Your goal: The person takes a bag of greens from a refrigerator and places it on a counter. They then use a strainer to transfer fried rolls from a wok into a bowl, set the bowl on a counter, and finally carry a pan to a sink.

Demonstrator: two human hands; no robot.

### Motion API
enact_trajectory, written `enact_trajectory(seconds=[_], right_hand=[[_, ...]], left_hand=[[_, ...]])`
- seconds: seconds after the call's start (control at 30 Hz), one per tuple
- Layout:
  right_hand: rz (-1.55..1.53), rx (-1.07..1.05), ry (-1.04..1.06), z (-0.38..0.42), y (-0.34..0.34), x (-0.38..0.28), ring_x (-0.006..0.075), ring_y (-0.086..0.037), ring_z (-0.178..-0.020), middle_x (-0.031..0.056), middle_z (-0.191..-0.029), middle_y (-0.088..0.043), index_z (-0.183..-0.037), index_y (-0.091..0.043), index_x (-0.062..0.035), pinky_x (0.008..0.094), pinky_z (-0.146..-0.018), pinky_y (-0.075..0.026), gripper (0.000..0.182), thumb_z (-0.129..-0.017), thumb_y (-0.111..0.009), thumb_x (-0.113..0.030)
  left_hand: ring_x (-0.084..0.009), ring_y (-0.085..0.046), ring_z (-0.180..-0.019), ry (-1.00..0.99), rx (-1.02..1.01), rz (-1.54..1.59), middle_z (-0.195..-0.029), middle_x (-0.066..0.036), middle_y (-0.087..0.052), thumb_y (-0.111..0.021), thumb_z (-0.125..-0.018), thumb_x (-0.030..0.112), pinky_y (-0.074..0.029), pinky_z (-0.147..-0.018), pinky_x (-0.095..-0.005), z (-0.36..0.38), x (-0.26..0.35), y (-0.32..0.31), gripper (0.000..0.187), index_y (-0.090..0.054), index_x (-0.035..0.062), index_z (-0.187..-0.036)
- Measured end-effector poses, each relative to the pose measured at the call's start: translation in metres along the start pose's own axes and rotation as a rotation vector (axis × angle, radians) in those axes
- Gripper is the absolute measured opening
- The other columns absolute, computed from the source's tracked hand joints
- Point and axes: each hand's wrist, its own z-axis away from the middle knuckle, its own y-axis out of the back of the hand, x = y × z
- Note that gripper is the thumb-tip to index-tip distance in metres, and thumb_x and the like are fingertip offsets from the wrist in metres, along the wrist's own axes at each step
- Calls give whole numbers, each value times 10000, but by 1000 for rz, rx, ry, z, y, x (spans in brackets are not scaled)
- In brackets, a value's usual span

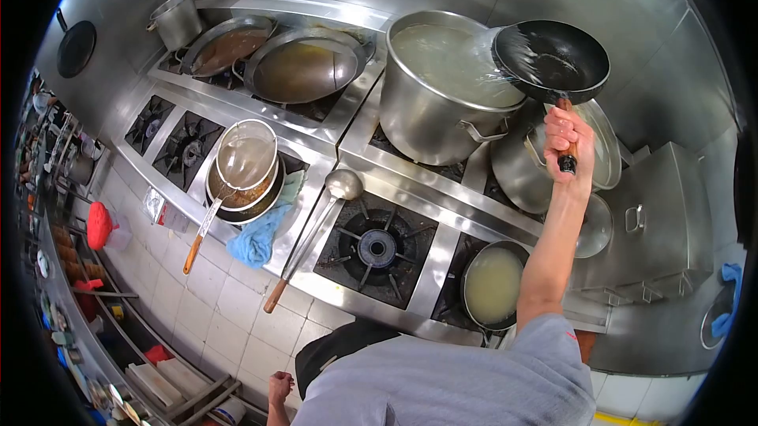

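My right hand [568, 140] grips the handle of a black wok [553, 59], held up and tilted over a large steel stockpot [442, 86]. Water streams from the wok into the pot, which is nearly full of cloudy liquid. My left hand [279, 388] hangs low by my side near the floor, fingers curled, with nothing visible in it. Below my right arm sits a small pan of pale liquid [493, 284] on a burner.
A long steel stove runs across the view. A ladle [335, 189] lies beside the open burner [376, 248]. A strainer [246, 156] rests on a pot next to a blue cloth [257, 238]. Two wide woks [304, 69] stand at the back. Shelves line the left.
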Motion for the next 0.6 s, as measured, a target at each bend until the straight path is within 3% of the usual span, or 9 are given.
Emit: enact_trajectory(seconds=[0.43,0.6], right_hand=[[32,-54,37,2,1,-10,8,-390,-420,-55,-572,-388,-766,-360,-97,173,-353,-365,181,-868,-476,-2],[-151,-167,12,4,6,-28,12,-419,-422,-19,-602,-424,-809,-435,16,158,-355,-401,93,-895,-442,-18]], left_hand=[[-159,-615,-595,-9,-3,-31,-725,-96,-623,-528,-856,106,-474,-466,-277,-12,2,10,130,-574,-14,-880],[-159,-615,-596,-42,-7,-35,-730,-93,-624,-535,-856,110,-476,-468,-277,-15,15,16,125,-575,-7,-872]])
